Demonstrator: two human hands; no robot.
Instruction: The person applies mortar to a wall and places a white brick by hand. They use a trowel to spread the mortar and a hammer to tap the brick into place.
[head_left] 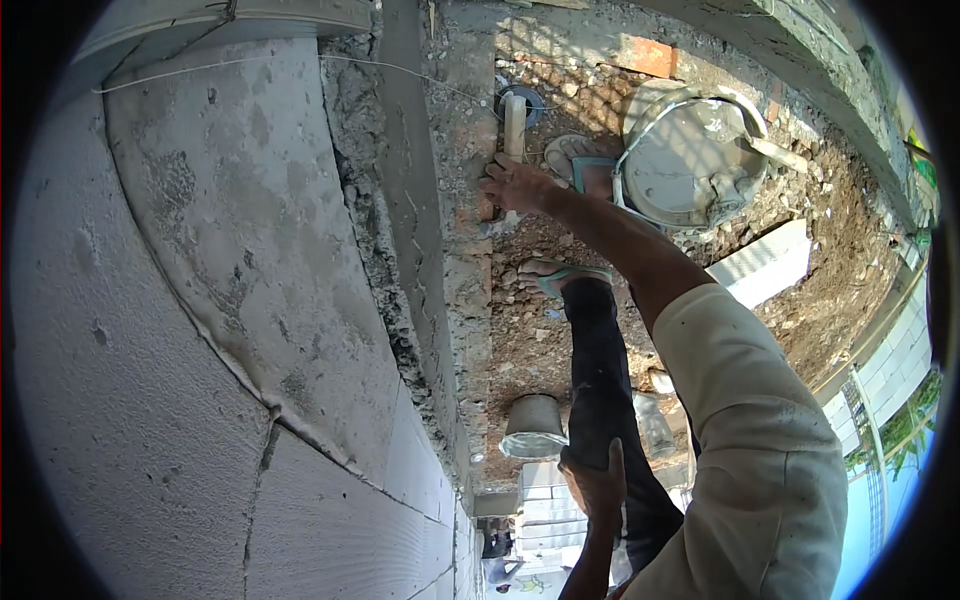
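My right hand (pixel 517 187) reaches down to a rough brick-and-mortar ledge (pixel 470 230), its fingers apart and bent against the edge. By its thumb is the end of a pale wooden piece (pixel 515 125); whether they touch I cannot tell. My left hand (pixel 595 483) lies on my dark-trousered leg (pixel 600 400), thumb apart from the fingers, holding nothing. Right of my right hand stands a round bucket (pixel 640 190) full of wet grey mortar (pixel 690 170). A wooden handle (pixel 780 155) sticks out past its rim.
A wall of pale blocks (pixel 150 400), partly smeared with mortar, fills the left side. On the rubble ground lie a white block (pixel 765 265) and an orange brick (pixel 648 56). A grey bucket (pixel 535 425) stands nearer me. My sandalled foot (pixel 555 275) is beside the ledge.
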